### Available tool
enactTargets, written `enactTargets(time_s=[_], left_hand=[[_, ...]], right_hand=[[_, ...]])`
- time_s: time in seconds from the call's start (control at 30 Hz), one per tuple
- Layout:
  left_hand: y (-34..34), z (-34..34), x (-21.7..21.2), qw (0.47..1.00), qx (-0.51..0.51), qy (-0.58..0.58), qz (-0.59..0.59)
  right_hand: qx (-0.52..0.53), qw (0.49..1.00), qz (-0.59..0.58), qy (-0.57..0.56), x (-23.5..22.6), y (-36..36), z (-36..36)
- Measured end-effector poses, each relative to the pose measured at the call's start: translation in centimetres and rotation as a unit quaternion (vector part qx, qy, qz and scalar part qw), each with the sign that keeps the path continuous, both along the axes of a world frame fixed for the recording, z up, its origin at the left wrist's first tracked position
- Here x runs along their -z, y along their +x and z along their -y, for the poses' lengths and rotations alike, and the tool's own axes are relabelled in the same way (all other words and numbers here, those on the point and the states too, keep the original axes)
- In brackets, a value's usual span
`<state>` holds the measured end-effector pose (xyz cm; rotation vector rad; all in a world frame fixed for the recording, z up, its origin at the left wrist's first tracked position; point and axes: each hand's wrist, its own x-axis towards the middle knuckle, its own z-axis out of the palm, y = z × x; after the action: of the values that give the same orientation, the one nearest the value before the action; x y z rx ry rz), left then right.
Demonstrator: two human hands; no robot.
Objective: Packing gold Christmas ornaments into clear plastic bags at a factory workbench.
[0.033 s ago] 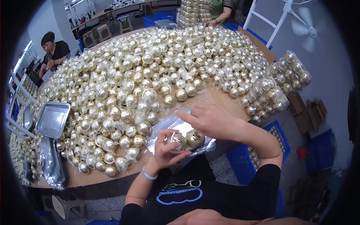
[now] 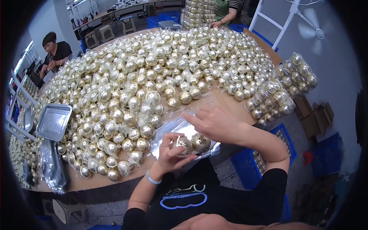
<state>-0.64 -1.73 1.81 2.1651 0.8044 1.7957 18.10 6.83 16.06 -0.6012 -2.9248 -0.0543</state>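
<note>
Both hands unmoved on clear plastic bag [image 2: 180, 132] of gold balls [image 2: 200, 142]

**Bright, even light under a heavy fisheye bend**

Overhead light is flooding the desk [image 2: 214, 102] evenly, sparking small glints off the gold balls [image 2: 147, 130] and glaring on the clear bag [image 2: 174, 128]. Edges are bending and darkening into a black rim; far corners are softening.
</note>
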Motion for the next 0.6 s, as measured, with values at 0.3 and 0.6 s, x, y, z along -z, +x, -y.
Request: enactTargets(time_s=[0.3, 0.6], left_hand=[[0.2, -0.5, -0.4, 1.000, -0.007, 0.007, -0.005], [-0.7, -0.5, 1.4, 0.999, -0.028, -0.006, 0.035]], right_hand=[[-0.023, 0.965, -0.160, -0.206, -1.9, 1.7, -0.3], [0.061, 0.964, -0.212, -0.149, -1.1, 4.6, -0.4]])
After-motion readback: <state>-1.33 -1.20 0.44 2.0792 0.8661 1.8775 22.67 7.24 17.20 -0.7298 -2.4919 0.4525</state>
